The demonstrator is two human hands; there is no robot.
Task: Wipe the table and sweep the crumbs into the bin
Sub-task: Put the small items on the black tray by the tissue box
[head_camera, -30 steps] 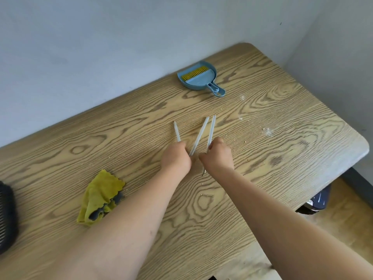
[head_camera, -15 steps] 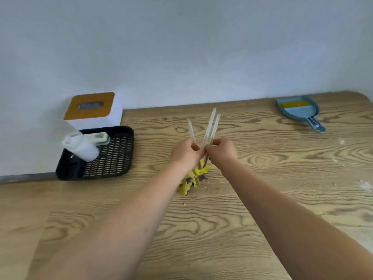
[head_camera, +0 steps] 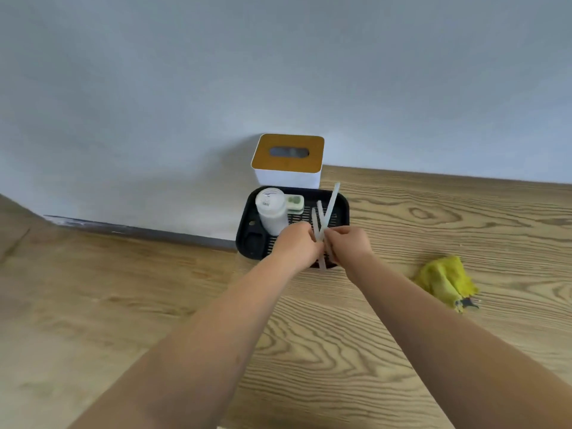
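both hands are meeting at the centre of the frame over the black tray (head_camera: 340,205): the left hand (head_camera: 297,243) and right hand (head_camera: 349,243) are each curling their fingers round a bunch of three white sticks (head_camera: 325,218). lowering the sticks flat into the tray's bare right half, beside the one white bottle (head_camera: 271,212), is probably wisest. one yellow cloth (head_camera: 444,281) is lying crumpled on the table (head_camera: 464,218) at right, untouched. one tissue box (head_camera: 288,161) is standing behind the tray.

Two bare forearms, no sleeves or jewellery
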